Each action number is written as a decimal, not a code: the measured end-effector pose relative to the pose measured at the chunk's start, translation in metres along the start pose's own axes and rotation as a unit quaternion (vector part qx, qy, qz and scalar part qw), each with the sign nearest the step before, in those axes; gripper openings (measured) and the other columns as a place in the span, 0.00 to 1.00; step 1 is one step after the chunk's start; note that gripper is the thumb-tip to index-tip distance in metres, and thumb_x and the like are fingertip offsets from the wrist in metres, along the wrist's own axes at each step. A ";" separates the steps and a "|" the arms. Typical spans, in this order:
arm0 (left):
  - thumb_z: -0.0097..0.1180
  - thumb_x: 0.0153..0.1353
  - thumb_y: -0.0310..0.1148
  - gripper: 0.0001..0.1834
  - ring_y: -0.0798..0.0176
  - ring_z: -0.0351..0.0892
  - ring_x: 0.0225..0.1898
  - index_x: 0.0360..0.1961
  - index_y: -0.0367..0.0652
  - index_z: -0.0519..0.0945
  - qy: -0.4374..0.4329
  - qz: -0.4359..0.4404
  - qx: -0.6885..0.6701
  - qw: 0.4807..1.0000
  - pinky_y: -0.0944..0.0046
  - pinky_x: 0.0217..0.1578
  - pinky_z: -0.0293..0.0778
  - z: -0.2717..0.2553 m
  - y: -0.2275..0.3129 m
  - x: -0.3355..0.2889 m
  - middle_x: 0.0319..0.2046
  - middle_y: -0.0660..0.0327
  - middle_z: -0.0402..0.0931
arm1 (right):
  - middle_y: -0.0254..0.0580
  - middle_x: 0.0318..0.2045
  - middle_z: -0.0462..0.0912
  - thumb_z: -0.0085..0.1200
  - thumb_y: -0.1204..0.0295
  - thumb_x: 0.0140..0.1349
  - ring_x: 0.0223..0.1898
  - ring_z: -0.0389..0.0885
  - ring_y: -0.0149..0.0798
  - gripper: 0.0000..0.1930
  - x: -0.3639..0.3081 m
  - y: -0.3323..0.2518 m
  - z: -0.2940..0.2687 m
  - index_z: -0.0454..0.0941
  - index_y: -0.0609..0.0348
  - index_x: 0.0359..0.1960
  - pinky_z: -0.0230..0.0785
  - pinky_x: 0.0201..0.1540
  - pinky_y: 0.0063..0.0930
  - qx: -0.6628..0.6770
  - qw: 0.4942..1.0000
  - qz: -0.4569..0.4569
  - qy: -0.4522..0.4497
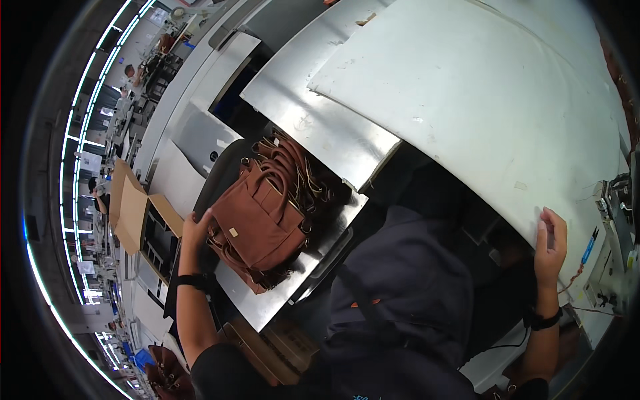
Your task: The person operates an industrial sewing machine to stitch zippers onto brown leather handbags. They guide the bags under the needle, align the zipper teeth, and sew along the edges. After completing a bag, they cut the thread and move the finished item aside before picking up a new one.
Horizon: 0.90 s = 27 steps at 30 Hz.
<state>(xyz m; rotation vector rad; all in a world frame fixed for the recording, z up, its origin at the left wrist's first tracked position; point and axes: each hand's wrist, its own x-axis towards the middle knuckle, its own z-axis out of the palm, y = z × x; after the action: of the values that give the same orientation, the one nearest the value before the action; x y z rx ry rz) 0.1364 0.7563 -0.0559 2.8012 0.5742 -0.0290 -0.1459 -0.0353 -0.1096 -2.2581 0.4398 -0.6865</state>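
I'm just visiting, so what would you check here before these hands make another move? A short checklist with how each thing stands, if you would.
1. Left hand at the top brown bag: ok, at its left edge.
2. Left hand's grip firm: cannot tell from this view.
3. Right hand free: ok, it appears empty, near the edge of the white table.
4. Blue tool out of the hands: ok, it is to the right of the right hand.
5. Cardboard box closed: not ok, its flaps stand open.
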 end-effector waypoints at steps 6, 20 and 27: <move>0.73 0.60 0.47 0.38 0.35 0.68 0.70 0.63 0.31 0.75 0.161 0.384 0.054 0.908 0.42 0.70 0.64 0.089 0.123 -0.113 0.65 0.38 0.73 | 0.44 0.50 0.82 0.55 0.79 0.72 0.53 0.81 0.38 0.13 -0.001 -0.001 -0.002 0.80 0.67 0.57 0.72 0.60 0.30 -0.035 0.999 -0.010 0.008; 0.78 0.50 0.53 0.41 0.40 0.63 0.70 0.56 0.32 0.79 0.121 0.183 0.128 0.967 0.41 0.68 0.61 0.186 0.196 -0.095 0.66 0.43 0.70 | 0.49 0.43 0.86 0.58 0.80 0.67 0.46 0.84 0.47 0.11 0.002 -0.012 -0.002 0.84 0.65 0.50 0.75 0.54 0.35 -0.013 0.998 -0.047 0.051; 0.76 0.50 0.56 0.40 0.40 0.69 0.66 0.54 0.33 0.81 0.106 0.050 0.124 0.985 0.41 0.63 0.69 0.197 0.203 -0.066 0.62 0.45 0.73 | 0.48 0.43 0.86 0.58 0.79 0.68 0.47 0.84 0.47 0.11 0.003 -0.014 0.000 0.84 0.64 0.50 0.75 0.54 0.35 -0.010 0.998 -0.049 0.047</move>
<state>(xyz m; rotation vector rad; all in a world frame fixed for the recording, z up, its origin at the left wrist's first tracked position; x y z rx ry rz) 0.1616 0.4974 -0.1854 3.0956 0.5054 0.2386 -0.1414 -0.0269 -0.0982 -2.2858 0.3843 -0.8445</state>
